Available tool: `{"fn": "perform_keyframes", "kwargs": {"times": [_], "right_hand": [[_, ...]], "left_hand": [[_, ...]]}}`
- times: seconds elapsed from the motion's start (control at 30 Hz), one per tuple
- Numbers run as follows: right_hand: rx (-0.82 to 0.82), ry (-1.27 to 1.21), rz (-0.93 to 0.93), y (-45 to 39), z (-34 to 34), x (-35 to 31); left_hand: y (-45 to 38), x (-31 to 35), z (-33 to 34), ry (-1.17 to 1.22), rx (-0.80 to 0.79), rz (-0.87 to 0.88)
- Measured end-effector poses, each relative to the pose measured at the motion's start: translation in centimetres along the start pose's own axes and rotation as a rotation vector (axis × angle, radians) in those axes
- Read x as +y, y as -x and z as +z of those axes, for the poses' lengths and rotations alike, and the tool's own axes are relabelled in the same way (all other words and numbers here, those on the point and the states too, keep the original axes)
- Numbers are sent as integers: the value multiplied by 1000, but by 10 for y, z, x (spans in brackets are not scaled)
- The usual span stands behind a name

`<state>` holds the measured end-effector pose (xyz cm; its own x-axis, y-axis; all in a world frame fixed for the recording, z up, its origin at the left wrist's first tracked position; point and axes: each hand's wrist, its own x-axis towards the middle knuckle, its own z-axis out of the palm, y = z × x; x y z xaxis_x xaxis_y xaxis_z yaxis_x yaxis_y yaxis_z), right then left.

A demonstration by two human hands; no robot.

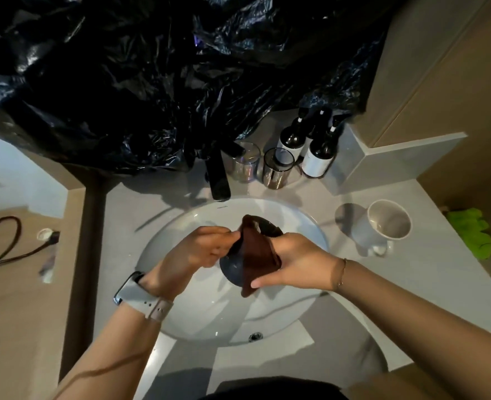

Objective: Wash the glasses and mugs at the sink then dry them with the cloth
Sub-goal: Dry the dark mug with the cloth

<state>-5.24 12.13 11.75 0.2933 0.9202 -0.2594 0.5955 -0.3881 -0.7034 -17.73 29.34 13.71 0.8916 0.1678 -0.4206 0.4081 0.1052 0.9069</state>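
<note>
One dark mug point(232, 269) is over the sink point(181, 313), wrapped in the brown cloth point(257, 249); the left hand point(198, 249) pinches the cloth, the right hand point(293, 267) grips both. Drying looks underway. White mug point(382, 226) and two glasses point(245, 163) wait on the counter point(426, 269), their state unclear.

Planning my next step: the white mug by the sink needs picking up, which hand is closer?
Right. The white mug stands on the counter on the right hand's side, while the left hand is across the sink. Both currently grip the dark mug and cloth.
</note>
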Motion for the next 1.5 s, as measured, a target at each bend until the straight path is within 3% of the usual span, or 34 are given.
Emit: {"fn": "perform_keyframes", "kwargs": {"times": [0.07,0.13,0.2,0.27,0.3,0.37,0.43,0.53,0.6,0.67,0.73,0.87,1.03,1.17,1.23,1.37,1.5], "right_hand": [[49,-318,81,0,4,-2],[88,-655,152,-1,9,-7],[161,-865,175,-2,13,-14],[243,-993,174,0,15,-24],[284,-1048,168,1,17,-28],[328,-1113,159,4,21,-35],[289,-1085,158,4,26,-38],[118,-930,171,7,28,-38],[19,-834,176,11,31,-35],[19,-818,193,14,37,-33],[80,-886,188,16,44,-34],[194,-987,231,16,41,-44],[9,-1075,419,8,14,-52],[1,-1138,426,5,16,-58],[76,-1074,389,7,22,-61],[192,-927,323,15,40,-63],[113,-430,212,29,51,-54]], "left_hand": [[-3,3,2,5,51,-62],[-3,4,2,-59,148,9],[2,5,-1,-103,283,111],[9,-2,-4,-130,430,99],[13,-9,-5,-89,433,37],[22,-20,-1,152,263,-98],[24,-26,8,358,197,-151],[19,-29,16,301,324,-113],[18,-32,21,260,301,-127],[15,-36,25,252,263,-156],[14,-37,31,273,320,-134],[17,-45,45,259,501,-23],[33,-51,62,25,650,242],[37,-56,57,-118,684,347],[34,-55,54,-12,663,242],[21,-46,51,526,606,-81],[27,-39,45,673,456,-330]]}}
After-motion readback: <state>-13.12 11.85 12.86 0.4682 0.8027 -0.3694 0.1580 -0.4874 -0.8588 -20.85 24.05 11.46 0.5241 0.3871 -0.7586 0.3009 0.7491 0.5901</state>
